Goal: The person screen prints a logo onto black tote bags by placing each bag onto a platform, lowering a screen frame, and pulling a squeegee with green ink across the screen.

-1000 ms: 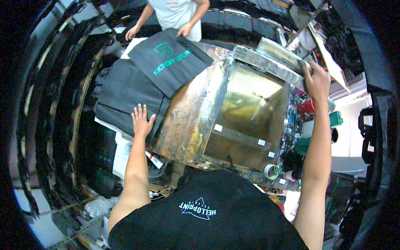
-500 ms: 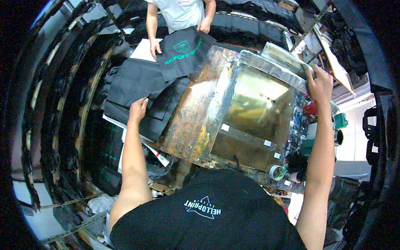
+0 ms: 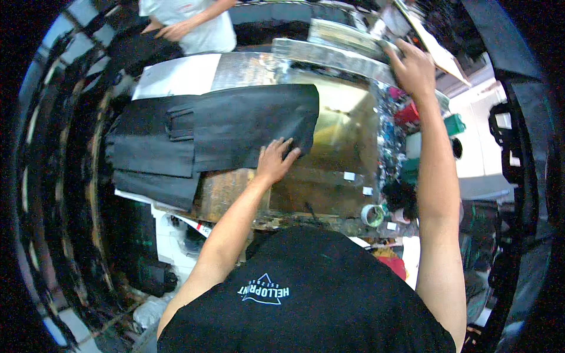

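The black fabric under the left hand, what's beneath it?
A wooden board shows past its near edge, and its right end overlaps a shiny panel. Whatever the fabric covers is hidden.

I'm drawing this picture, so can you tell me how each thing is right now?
Black bag: spread out flat.
Left hand: fingers spread, on the bag.
Right hand: closed on the end of the pale bar.
Black stack: piled up.
White sheet: flat, partly covered.
Golden panel: partly covered by the bag.

Stained wooden table (image 3: pixel 226 191) beneath black fabric pieces (image 3: pixel 156 138) and tape roll (image 3: pixel 372 216).
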Demonstrator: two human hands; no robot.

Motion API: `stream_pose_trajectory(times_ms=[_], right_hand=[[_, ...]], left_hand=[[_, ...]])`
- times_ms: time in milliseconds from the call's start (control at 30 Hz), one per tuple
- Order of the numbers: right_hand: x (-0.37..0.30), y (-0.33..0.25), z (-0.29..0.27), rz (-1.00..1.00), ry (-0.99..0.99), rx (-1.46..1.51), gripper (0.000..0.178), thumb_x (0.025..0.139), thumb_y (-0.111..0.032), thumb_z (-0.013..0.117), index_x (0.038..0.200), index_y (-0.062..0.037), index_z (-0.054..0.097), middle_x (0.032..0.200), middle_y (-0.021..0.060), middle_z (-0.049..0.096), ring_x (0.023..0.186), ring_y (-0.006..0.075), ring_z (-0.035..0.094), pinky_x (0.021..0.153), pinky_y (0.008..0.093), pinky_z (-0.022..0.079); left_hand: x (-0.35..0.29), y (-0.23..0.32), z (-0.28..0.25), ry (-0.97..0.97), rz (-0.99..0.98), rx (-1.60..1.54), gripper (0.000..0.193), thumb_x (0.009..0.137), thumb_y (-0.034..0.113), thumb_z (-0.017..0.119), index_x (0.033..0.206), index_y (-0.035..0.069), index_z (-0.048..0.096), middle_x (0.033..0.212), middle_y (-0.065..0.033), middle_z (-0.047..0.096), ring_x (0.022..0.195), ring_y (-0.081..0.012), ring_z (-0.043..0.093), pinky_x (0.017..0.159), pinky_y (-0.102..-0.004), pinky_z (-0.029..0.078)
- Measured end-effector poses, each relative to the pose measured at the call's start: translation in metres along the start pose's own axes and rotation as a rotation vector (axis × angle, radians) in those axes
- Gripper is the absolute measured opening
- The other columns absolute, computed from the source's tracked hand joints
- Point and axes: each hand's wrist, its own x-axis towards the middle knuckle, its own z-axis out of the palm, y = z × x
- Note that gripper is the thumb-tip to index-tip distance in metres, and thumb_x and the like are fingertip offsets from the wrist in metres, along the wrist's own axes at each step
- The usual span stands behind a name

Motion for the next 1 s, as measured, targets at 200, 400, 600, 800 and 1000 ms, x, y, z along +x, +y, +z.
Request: stream_pose_trajectory(times_ms=[200,400,600,800,1000], right_hand=[[-0.006,-0.010,-0.009,-0.029,0.027,-0.014,0.055,0.094,-0.059,0.058,0.114,-0.0096,0.073,0.102,0.0156,0.074,0.098,0.0335,0.069,0.083,0.0497,0.047],[0.020,-0.012,-0.029,0.038,-0.033,0.227,0.079,0.096,-0.075,0.042,0.073,-0.0021,0.065,0.076,0.0208,0.067,0.077,0.0375,0.066,0.079,0.0501,0.048],[0.030,-0.009,-0.032,0.089,-0.085,0.297,0.079,0.096,-0.074,0.042,0.073,-0.0018,0.065,0.078,0.0218,0.068,0.082,0.0386,0.067,0.083,0.0526,0.048],[0.036,-0.010,-0.035,0.103,-0.092,0.263,0.079,0.096,-0.074,0.042,0.074,-0.0017,0.066,0.082,0.0220,0.070,0.085,0.0388,0.067,0.086,0.0523,0.047],[0.030,-0.013,-0.033,0.046,-0.035,0.197,0.073,0.095,-0.070,0.048,0.076,-0.0022,0.067,0.082,0.0212,0.069,0.084,0.0400,0.066,0.081,0.0501,0.046]], left_hand=[[-0.017,-0.015,0.061,-0.235,0.332,0.458,0.117,0.072,0.094,0.050,0.160,0.017,0.037,0.170,-0.0184,0.017,0.157,-0.0415,0.010,0.119,-0.0697,0.000],[0.045,0.048,0.104,-0.446,0.498,0.449,0.118,0.073,0.095,0.046,0.161,0.017,0.033,0.170,-0.0176,0.015,0.157,-0.0410,0.009,0.120,-0.0688,-0.002],[0.032,0.076,0.140,-0.330,0.555,0.326,0.116,0.072,0.093,0.050,0.157,0.016,0.042,0.168,-0.0192,0.021,0.156,-0.0428,0.012,0.120,-0.0698,-0.001],[0.013,0.084,0.142,-0.321,0.573,0.315,0.117,0.071,0.094,0.051,0.155,0.013,0.045,0.167,-0.0205,0.023,0.155,-0.0435,0.014,0.120,-0.0700,0.003],[0.016,0.102,0.106,-0.433,0.398,0.189,0.114,0.075,0.090,0.054,0.157,0.012,0.040,0.163,-0.0231,0.031,0.151,-0.0444,0.027,0.121,-0.0632,0.018]])
